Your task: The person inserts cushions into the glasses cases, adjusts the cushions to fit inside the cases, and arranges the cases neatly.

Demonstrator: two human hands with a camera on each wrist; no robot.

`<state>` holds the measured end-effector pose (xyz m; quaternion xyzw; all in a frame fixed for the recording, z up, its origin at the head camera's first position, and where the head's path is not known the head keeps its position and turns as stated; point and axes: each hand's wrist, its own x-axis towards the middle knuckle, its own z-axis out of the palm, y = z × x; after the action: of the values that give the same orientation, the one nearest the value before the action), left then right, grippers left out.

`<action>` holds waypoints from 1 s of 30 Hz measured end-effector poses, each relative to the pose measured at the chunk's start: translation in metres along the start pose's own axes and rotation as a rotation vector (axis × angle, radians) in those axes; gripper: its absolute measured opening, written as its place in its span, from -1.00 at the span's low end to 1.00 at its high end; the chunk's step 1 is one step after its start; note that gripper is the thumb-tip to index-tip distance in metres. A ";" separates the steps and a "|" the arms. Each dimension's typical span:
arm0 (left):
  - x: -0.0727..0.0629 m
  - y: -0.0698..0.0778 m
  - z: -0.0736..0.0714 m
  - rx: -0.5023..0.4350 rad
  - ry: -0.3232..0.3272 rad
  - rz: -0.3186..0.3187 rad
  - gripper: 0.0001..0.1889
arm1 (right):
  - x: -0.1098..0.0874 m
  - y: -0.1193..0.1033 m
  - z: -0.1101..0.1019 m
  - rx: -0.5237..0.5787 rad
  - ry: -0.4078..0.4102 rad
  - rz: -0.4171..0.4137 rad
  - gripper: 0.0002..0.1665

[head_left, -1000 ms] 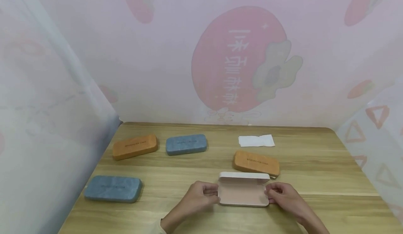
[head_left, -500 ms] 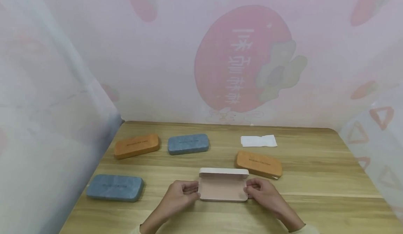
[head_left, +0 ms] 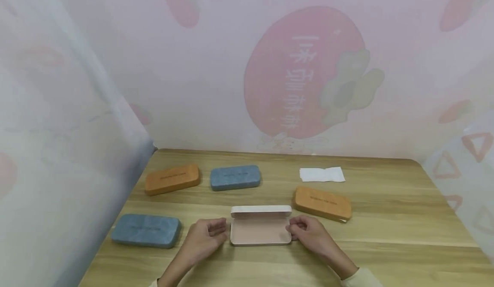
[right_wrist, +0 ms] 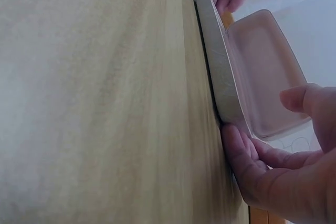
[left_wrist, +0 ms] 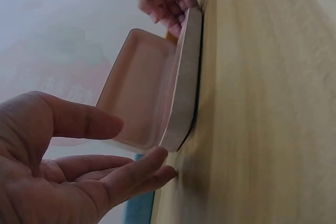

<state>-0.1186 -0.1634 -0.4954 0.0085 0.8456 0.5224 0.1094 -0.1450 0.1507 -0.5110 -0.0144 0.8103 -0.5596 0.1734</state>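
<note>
A white glasses case with a pale pink lining lies on the table, its lid raised at the back. Nothing shows inside it. Just off its left end is my left hand, fingers loosely bent and holding nothing. In the left wrist view the thumb stands well apart from the fingers. At the other end my right hand touches the case with its fingertips. Its thumb stays away from the fingers in the right wrist view, so the case is not pinched.
Behind and right of the white case lies an orange glasses case. Another orange case and a blue case are at the back left. A second blue case sits nearer. A white folded cloth lies near the back edge.
The white case has moved left across the table between both hands. My left hand has come off its left end, leaving a small gap. The other cases stay in place.
</note>
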 end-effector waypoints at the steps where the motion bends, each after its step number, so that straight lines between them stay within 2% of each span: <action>1: 0.001 0.001 -0.002 0.007 0.022 0.000 -0.53 | 0.000 0.001 0.000 0.010 -0.001 0.001 -0.54; 4: 0.004 0.005 -0.007 0.015 0.098 -0.009 -0.57 | 0.000 0.003 0.000 0.031 -0.005 -0.005 -0.55; 7: 0.011 0.011 -0.008 -0.046 0.180 -0.016 -0.62 | 0.000 0.005 0.000 0.034 0.007 -0.008 -0.56; 10: 0.021 0.012 -0.006 -0.089 0.248 0.027 -0.67 | 0.000 0.006 -0.001 0.030 0.024 -0.002 -0.58; 11: 0.025 0.011 -0.004 -0.055 0.270 0.064 -0.69 | 0.000 0.006 -0.001 0.025 0.029 -0.003 -0.59; 14: 0.033 0.008 0.000 0.125 0.341 0.171 -0.71 | -0.001 0.006 -0.001 0.022 0.024 -0.013 -0.59; 17: 0.040 0.006 0.004 0.275 0.392 0.242 -0.70 | -0.003 0.006 -0.001 0.022 0.002 -0.027 -0.60; 23: 0.053 0.016 0.004 0.289 0.368 0.241 -0.76 | -0.003 0.008 -0.004 0.052 -0.033 -0.021 -0.61; 28: 0.066 0.028 0.005 0.332 0.336 0.290 -0.77 | -0.003 0.009 -0.012 0.020 -0.023 -0.011 -0.64; 30: 0.071 0.034 0.006 0.359 0.310 0.284 -0.79 | -0.003 0.007 -0.018 0.016 -0.012 -0.014 -0.64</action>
<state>-0.1902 -0.1336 -0.4800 0.0661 0.9216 0.3695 -0.0989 -0.1463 0.1702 -0.5113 -0.0221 0.8045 -0.5673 0.1743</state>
